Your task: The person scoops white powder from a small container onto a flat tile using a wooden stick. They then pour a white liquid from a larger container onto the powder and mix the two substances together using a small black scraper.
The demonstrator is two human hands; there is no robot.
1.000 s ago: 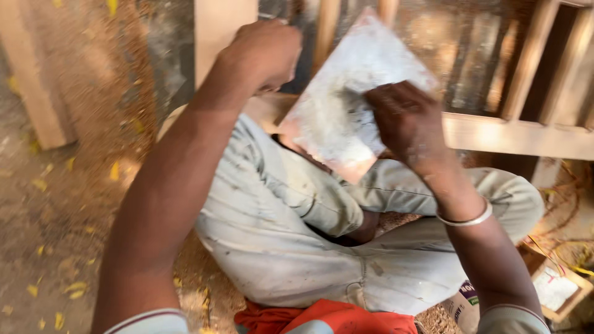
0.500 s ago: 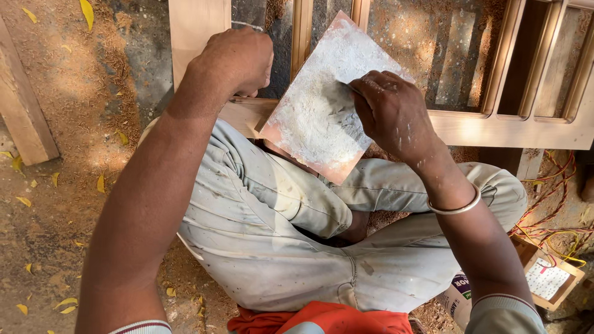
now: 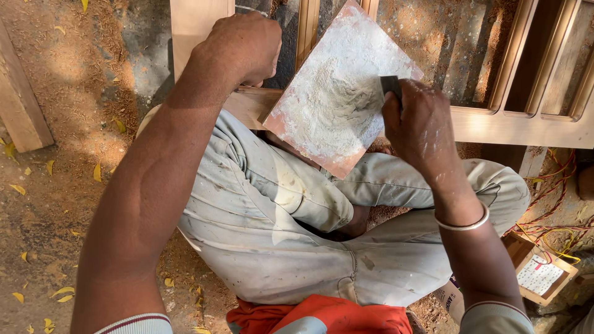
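Sitting cross-legged on a dirt floor (image 3: 49, 204) strewn w/ sawdust & yellow leaves, pale stained trousers (image 3: 278, 229) filling the middle of view. Wooden window frame (image 3: 526, 117) lies across the ground ahead, light timber w/ moulded openings. My left hand (image 3: 241, 46) is a tight fist by the frame's upright; can't tell what it grips. A square board (image 3: 337, 93), reddish at edges, smooth & flat, tilts against my knee, caked w/ a mound of white putty (image 3: 334, 93), rough & powdery. My right hand (image 3: 421, 127), dusted white, closes on a dark putty knife (image 3: 391, 85), blade touching the putty. Silver bangle (image 3: 463, 224) on that wrist. Small wooden box (image 3: 541, 269) at right holds a printed card.
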